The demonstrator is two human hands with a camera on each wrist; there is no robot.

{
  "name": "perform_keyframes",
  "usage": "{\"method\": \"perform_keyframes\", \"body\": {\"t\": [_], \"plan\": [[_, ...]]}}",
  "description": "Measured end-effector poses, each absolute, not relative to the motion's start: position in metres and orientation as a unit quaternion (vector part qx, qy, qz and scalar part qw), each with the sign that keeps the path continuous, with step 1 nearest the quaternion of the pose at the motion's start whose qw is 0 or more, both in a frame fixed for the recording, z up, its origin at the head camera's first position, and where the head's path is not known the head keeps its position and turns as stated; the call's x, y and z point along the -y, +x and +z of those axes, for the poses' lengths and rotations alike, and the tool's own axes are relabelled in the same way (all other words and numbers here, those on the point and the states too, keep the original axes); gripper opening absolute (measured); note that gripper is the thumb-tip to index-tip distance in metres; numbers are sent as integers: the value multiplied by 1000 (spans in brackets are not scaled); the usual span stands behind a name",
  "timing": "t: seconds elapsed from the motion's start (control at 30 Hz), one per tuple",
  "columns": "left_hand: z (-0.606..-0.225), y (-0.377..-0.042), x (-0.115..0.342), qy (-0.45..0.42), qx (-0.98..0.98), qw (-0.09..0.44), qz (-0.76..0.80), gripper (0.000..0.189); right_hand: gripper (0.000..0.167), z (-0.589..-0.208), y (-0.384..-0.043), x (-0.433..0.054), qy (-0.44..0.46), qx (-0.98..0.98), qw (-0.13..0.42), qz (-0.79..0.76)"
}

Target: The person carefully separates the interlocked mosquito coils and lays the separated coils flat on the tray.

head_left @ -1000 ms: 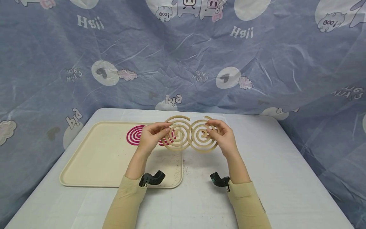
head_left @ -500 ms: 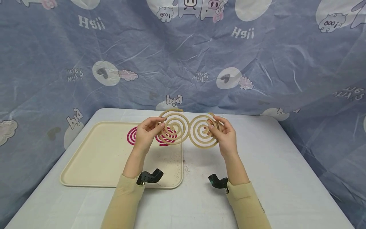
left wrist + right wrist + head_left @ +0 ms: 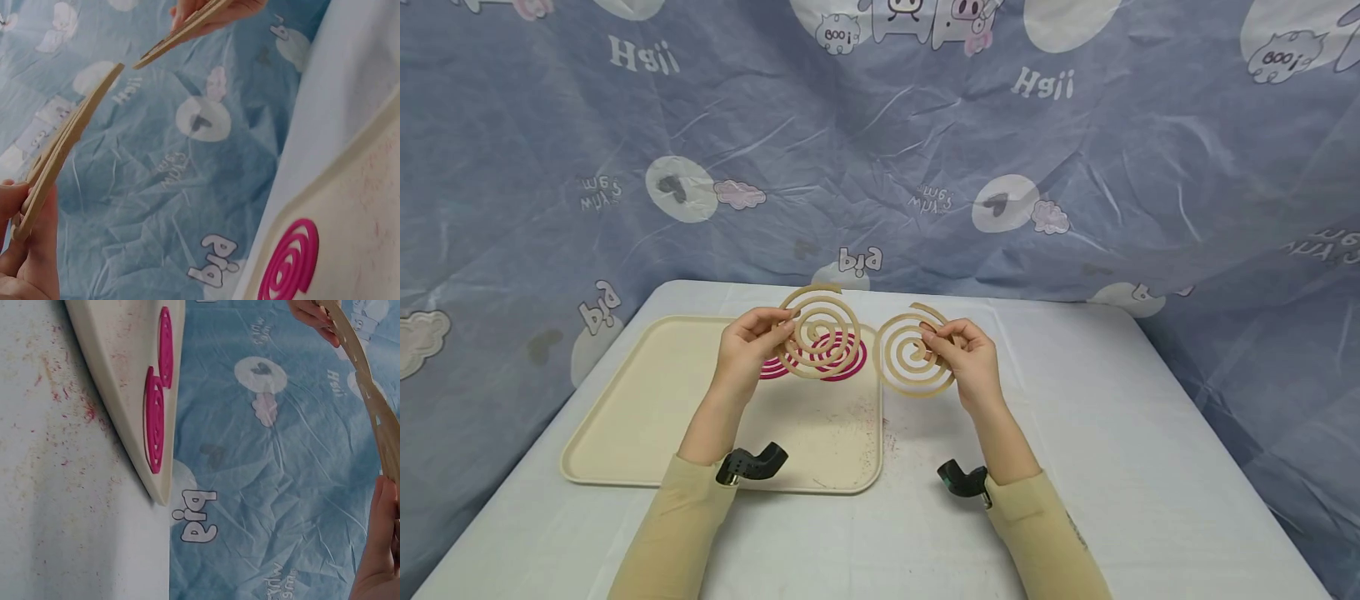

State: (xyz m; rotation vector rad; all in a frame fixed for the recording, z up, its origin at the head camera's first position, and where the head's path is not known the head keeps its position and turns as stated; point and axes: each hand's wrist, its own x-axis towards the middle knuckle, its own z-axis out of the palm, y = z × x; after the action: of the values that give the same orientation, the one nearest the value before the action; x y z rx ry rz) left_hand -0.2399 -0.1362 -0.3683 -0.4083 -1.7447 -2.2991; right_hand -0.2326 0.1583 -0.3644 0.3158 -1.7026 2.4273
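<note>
Two tan mosquito coils are held up over the back of the table, now apart. My left hand [image 3: 747,346] pinches the outer left side of one tan mosquito coil [image 3: 815,332], which stands in front of the pink coils. By its right side, my right hand [image 3: 972,363] pinches the other tan mosquito coil [image 3: 915,352]. Seen nearly edge-on in the left wrist view, the left tan coil [image 3: 72,131] has a gap from the right one [image 3: 181,34]. Two pink mosquito coils [image 3: 853,362] lie on the tray, partly hidden behind the left hand and its coil.
The cream tray [image 3: 640,433] covers the table's left half, its raised rim running near the middle. Reddish crumbs are scattered on the tray and on the white tablecloth [image 3: 1075,467] beside it. A blue patterned curtain [image 3: 865,167] hangs behind.
The two tan coils overlapped in view, then met edge to edge, and are now separated. My left hand has moved left with its coil; the right has shifted slightly left and down.
</note>
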Motion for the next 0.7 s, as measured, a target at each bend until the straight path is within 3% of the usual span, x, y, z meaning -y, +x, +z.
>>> {"method": "perform_keyframes", "body": {"t": [0.13, 0.3, 0.5, 0.7], "plan": [[-374, -239, 149, -128, 608, 101, -777, 11, 7, -370, -235, -154, 87, 605, 55, 790], [-384, -236, 164, -112, 627, 87, -766, 11, 27, -377, -236, -148, 86, 649, 17, 755], [-399, -229, 181, -111, 639, 62, -759, 11, 45, -387, -233, -143, 158, 643, -67, 746], [-411, -225, 196, -102, 650, 55, -751, 12, 49, -400, -233, -141, 227, 628, -162, 726]]}}
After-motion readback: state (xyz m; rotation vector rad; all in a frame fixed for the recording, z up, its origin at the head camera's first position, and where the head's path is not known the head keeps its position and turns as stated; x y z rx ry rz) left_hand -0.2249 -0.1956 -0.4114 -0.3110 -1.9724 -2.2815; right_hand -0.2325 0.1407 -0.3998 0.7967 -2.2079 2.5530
